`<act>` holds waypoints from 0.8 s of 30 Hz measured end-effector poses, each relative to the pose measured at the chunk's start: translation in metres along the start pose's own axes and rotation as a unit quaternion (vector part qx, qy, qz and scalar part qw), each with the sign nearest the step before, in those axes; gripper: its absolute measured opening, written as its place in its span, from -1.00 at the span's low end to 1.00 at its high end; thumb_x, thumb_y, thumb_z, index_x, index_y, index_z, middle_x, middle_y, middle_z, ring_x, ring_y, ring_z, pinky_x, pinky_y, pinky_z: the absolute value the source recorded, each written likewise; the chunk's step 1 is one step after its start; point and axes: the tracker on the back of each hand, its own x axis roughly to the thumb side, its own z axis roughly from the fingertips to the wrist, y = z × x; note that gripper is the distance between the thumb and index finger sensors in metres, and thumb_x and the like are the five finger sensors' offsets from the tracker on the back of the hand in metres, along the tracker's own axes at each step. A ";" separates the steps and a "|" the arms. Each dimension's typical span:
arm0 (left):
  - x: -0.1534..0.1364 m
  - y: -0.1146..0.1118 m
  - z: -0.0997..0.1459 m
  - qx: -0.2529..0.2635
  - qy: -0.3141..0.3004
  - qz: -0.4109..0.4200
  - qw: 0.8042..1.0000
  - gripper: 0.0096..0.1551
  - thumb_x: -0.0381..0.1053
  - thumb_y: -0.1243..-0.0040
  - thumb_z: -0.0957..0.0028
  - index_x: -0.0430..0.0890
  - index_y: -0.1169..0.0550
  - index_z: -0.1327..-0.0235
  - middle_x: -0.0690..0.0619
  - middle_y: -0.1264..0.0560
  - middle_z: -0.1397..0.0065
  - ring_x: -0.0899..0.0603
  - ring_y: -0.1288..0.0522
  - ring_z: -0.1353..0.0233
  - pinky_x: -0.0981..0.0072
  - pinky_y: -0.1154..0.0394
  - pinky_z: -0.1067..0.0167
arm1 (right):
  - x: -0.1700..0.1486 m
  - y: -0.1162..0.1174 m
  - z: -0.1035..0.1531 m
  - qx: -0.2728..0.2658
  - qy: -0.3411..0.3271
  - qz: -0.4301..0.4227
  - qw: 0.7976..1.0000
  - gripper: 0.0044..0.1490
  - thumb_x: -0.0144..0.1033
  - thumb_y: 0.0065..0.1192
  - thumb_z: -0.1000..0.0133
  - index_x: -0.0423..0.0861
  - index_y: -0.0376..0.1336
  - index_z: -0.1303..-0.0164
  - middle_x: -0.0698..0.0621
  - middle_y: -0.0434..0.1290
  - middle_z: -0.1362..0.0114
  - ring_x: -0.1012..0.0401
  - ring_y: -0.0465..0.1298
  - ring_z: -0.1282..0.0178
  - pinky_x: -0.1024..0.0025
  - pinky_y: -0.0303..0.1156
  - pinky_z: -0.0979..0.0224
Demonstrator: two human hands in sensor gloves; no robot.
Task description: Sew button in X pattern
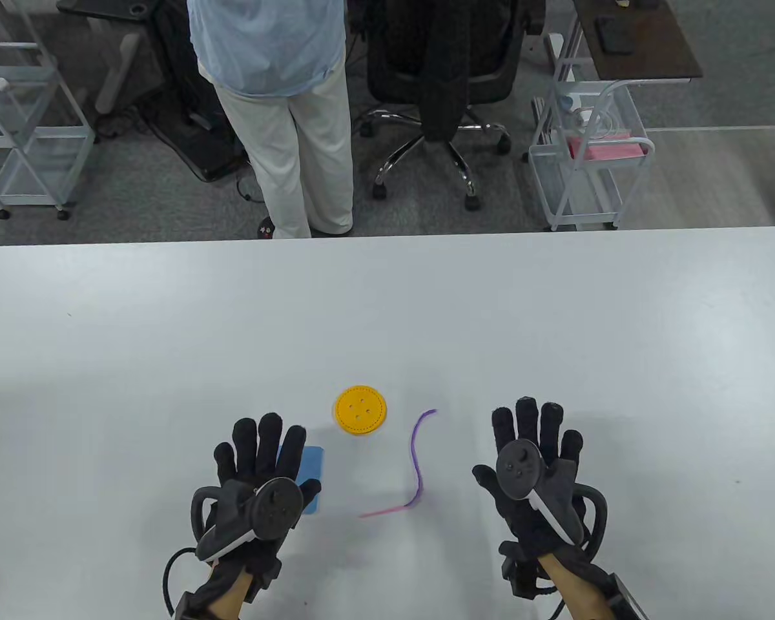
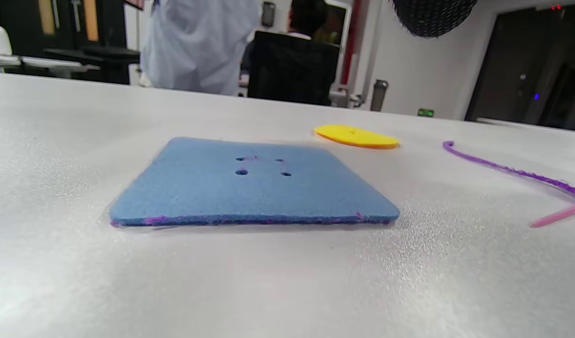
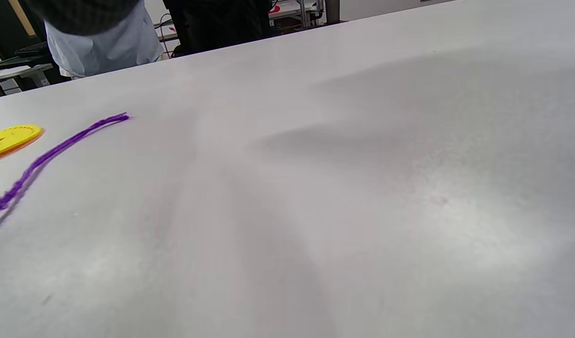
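A round yellow felt button (image 1: 360,411) with several holes lies flat on the white table (image 1: 387,310). A purple yarn (image 1: 417,464) with a pink needle tip lies curved to its right. A blue felt square (image 1: 311,475) with punched holes lies partly under my left hand (image 1: 258,465), whose fingers are spread flat above it and hold nothing. In the left wrist view the blue square (image 2: 249,185) lies flat, with the button (image 2: 356,136) and yarn (image 2: 512,172) beyond. My right hand (image 1: 533,445) is open, fingers spread, right of the yarn. The right wrist view shows the yarn (image 3: 48,157) and button (image 3: 8,139).
A person (image 1: 278,116) stands beyond the table's far edge, next to a black office chair (image 1: 445,84). White wire carts (image 1: 588,161) stand on the floor to the left and right behind the table.
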 end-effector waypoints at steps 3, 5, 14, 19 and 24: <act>0.001 0.000 0.000 0.001 -0.001 -0.007 1.000 -0.11 0.23 0.12 -0.29 -0.19 0.06 -0.68 -0.46 0.27 -0.66 -0.67 0.33 -0.53 -0.66 0.24 -0.26 | 0.003 0.003 0.003 -0.004 -0.012 0.008 1.000 0.06 0.32 -0.08 -0.04 0.51 -0.60 -0.42 0.46 -0.86 -0.48 0.37 -0.92 -0.49 0.15 -0.84 -0.63; 0.001 0.000 0.000 0.003 0.000 -0.010 1.000 -0.11 0.23 0.12 -0.29 -0.19 0.06 -0.68 -0.47 0.27 -0.66 -0.67 0.33 -0.53 -0.66 0.24 -0.26 | 0.004 0.008 0.003 0.002 -0.013 0.020 1.000 0.07 0.33 -0.09 -0.03 0.52 -0.61 -0.42 0.46 -0.86 -0.48 0.36 -0.92 -0.49 0.15 -0.84 -0.63; 0.000 0.000 0.001 0.002 0.001 -0.006 1.000 -0.11 0.23 0.12 -0.29 -0.19 0.06 -0.68 -0.48 0.27 -0.66 -0.68 0.32 -0.52 -0.67 0.24 -0.26 | 0.006 0.023 -0.003 0.036 -0.003 0.043 0.998 0.07 0.36 -0.13 0.00 0.51 -0.63 -0.41 0.45 -0.88 -0.47 0.35 -0.93 -0.48 0.14 -0.84 -0.62; 0.000 -0.001 -0.001 -0.008 0.001 -0.004 1.000 -0.10 0.24 0.12 -0.28 -0.18 0.06 -0.69 -0.48 0.27 -0.66 -0.68 0.32 -0.52 -0.67 0.25 -0.26 | 0.005 0.023 -0.002 0.034 -0.008 0.038 0.999 0.08 0.36 -0.14 0.00 0.50 -0.63 -0.42 0.44 -0.87 -0.47 0.34 -0.92 -0.49 0.13 -0.84 -0.62; -0.009 0.000 -0.005 -0.024 -0.007 0.026 0.999 -0.06 0.24 0.04 -0.26 -0.18 0.06 -0.69 -0.46 0.26 -0.68 -0.65 0.34 -0.54 -0.65 0.29 -0.27 | 0.005 0.023 0.001 0.040 -0.010 0.040 0.998 0.08 0.37 -0.14 0.00 0.47 -0.63 -0.42 0.41 -0.86 -0.48 0.31 -0.90 -0.50 0.10 -0.81 -0.62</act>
